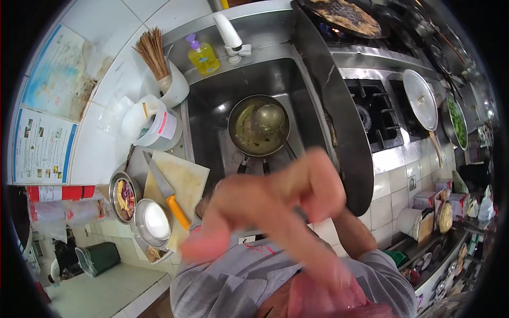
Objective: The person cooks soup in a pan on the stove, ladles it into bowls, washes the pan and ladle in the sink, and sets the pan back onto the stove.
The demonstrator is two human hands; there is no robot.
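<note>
My hands are raised close to the camera, overlapping and smeared by motion. My left hand point(233, 206) is apparently the one with fingers stretched apart, and nothing shows in it. Partly merged with it is my right hand point(321, 183), whose fingers look bent; I cannot tell whether it holds anything. Beyond them, a dark pan point(244, 130) with murky liquid sits in the steel sink point(212, 95). A ladle point(269, 117) rests in that pan, its handle running toward my hands. Left of the sink, an orange-handled knife point(161, 180) lies on a cutting board point(185, 172).
Metal bowls point(154, 221) stand beside the board. A white bucket point(165, 132), a soap bottle point(204, 57) and a tap point(228, 34) line the sink. On the right are a gas burner point(374, 114), a lidded pan point(420, 100) and, farther back, a pan of frying food point(347, 18).
</note>
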